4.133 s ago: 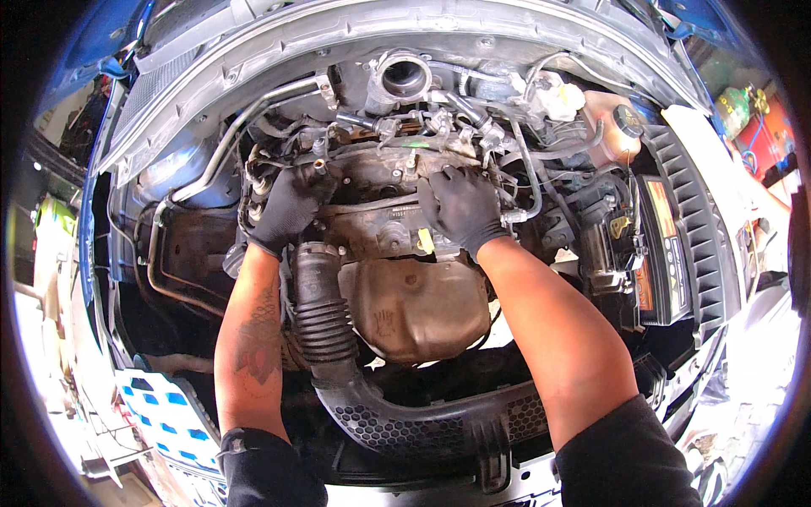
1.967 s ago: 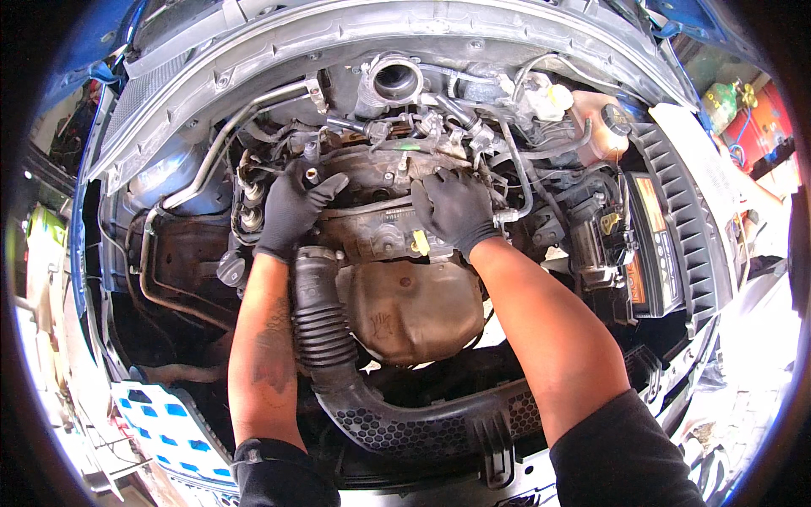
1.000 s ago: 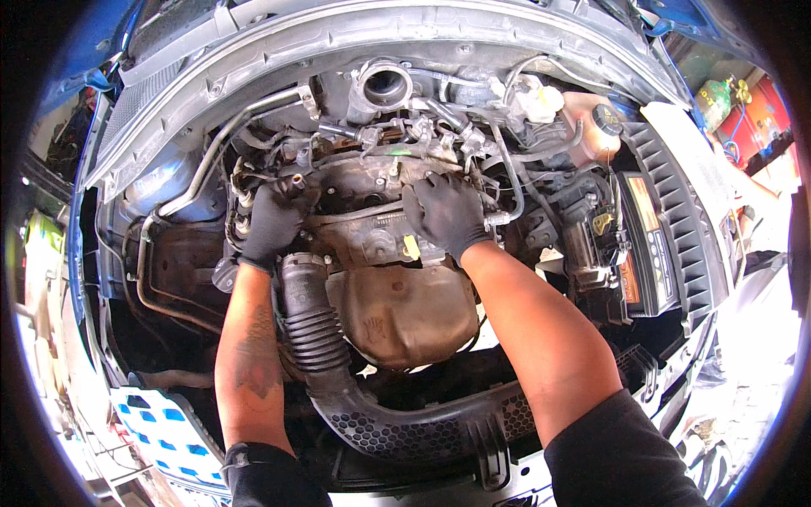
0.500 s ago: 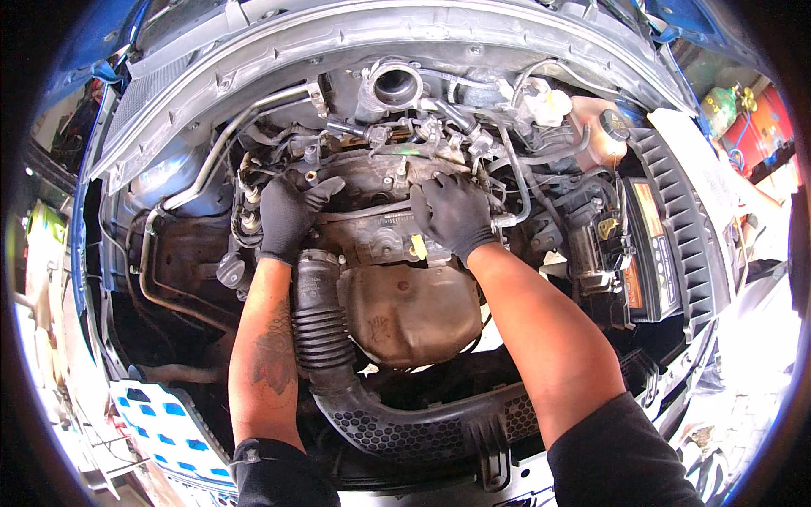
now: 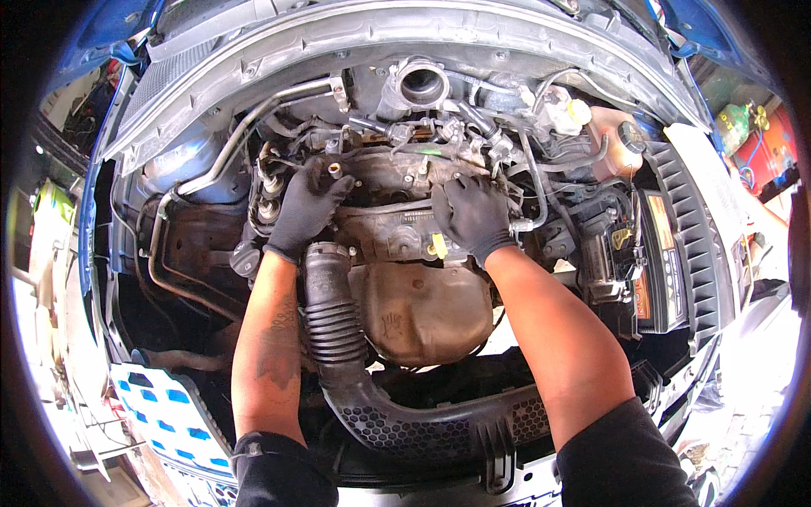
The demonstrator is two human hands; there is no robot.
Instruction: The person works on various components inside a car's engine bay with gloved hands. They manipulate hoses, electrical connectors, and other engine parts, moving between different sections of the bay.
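Note:
Both of my hands wear dark gloves and reach over the top of a grimy engine. My left hand (image 5: 311,209) is at the engine's left end, its fingers curled down and its thumb pointing right, beside a small upright stud with a brass-coloured top (image 5: 334,171). What those fingertips grip is hidden. My right hand (image 5: 473,213) rests on the right part of the engine top with bent fingers over a ledge; its fingertips are hidden too. Between the hands runs a dark metal engine cover (image 5: 393,188). A yellow tab (image 5: 438,246) shows below my right hand.
Nearer me are a ribbed black air hose (image 5: 332,325) and a brown heat shield (image 5: 422,313). A coolant tank (image 5: 615,139) and a battery (image 5: 663,262) stand at right. Metal pipes (image 5: 220,160) cross the left side; a round open metal neck (image 5: 422,83) sits at the back.
The whole view has shifted a little, so the engine appears farther right. My left fingers have come up around the brass-topped stud. My right hand stays at the same spot on the engine.

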